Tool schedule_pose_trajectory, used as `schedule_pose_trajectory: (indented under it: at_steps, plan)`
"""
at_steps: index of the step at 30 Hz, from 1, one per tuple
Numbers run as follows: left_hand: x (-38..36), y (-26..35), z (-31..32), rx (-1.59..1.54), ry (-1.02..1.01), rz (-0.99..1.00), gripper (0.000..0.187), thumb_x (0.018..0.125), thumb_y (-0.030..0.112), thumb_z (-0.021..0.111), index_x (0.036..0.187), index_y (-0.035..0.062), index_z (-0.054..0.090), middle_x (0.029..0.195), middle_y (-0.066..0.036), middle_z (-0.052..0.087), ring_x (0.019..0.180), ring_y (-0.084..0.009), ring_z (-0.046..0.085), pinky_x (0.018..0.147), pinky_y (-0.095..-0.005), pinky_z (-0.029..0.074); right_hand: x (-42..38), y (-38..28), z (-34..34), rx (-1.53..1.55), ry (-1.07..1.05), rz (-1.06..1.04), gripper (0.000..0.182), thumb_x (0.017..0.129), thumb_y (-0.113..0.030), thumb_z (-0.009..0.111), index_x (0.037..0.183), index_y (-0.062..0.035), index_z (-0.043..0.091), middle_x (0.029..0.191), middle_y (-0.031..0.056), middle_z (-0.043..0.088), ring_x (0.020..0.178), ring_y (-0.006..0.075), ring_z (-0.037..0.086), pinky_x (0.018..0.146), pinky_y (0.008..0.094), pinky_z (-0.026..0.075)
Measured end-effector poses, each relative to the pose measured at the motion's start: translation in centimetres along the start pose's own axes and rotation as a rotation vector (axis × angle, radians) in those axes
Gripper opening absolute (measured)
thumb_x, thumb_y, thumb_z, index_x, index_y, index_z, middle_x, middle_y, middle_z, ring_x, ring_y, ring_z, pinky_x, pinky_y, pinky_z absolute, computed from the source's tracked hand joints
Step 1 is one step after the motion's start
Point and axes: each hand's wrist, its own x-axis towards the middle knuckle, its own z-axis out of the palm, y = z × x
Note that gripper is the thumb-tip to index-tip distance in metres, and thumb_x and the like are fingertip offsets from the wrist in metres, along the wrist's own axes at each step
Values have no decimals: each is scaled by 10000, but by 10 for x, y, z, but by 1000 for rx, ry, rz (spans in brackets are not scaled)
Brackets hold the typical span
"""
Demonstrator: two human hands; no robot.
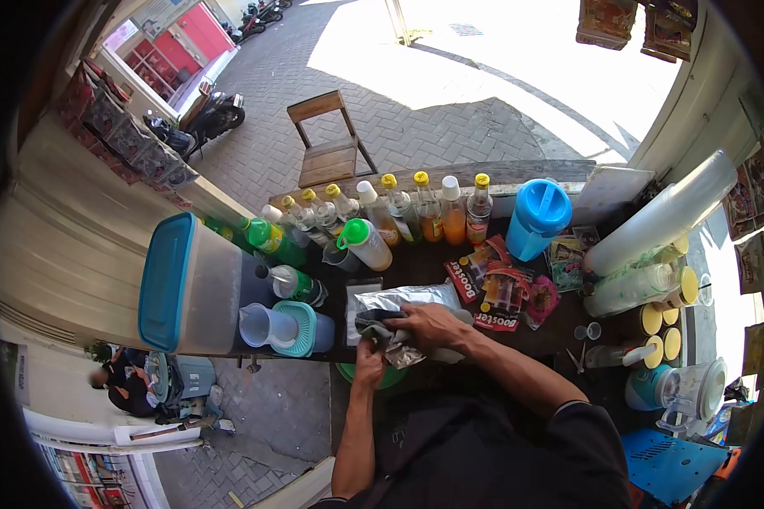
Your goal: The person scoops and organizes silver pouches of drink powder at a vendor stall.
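Observation:
My left hand (pixel 369 365) is closed on a crumpled dark grey-green cloth (pixel 372 326) at the front edge of the counter. My right hand (pixel 433 326) is closed at the cloth's right side, its fingers pinched on a dark part of it. Behind and under my right hand lies a large silver foil bag (pixel 403 298), with its crinkled lower part showing below the fingers. Just right of the bag are red "Booster" sachet packs (pixel 494 312). Below my left hand, the green rim of a basin (pixel 390 377) shows partly.
Bottles (pixel 429 216) line the counter's back edge, with a blue pitcher (pixel 539 219) beside them. At left stand a large lidded container (pixel 191 284) and a pale blue jug (pixel 263 326). Scissors (pixel 576 358), stacked cups (pixel 662 216) and a blender jar (pixel 688 388) are at right.

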Motion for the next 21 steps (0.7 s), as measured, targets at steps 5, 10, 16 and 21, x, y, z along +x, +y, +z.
schedule_pose_trajectory:
  at_steps: [5,10,16,21]
  plan:
    - [-7,19,20,36,50,15,422,964,-2,472,1377,30,391,1217,-84,570,1077,-156,568,961,-300,446,25,41,-3,-131,230,529,467,706,-119,634,1173,-141,639,952,179,611,849,359,635,727,428,514]
    - [29,32,1,340,207,2,283,992,168,490,1219,9,545,1076,-41,606,1011,-111,549,879,-242,424,37,-13,-11,306,219,320,583,704,-74,608,1277,-170,567,1141,247,572,957,415,597,836,445,495]
    - [35,25,2,203,123,81,236,1000,136,477,1162,8,591,1026,-24,642,880,-77,584,781,-238,467,30,-17,22,117,86,480,493,764,-95,597,1254,-142,578,1097,251,581,973,417,598,830,452,499]
    - [32,46,34,46,77,38,281,989,95,489,1251,13,547,1031,-10,645,908,-79,596,821,-242,486,21,-25,-22,103,298,566,558,732,-107,630,1282,-164,557,983,205,585,879,403,610,735,479,495]
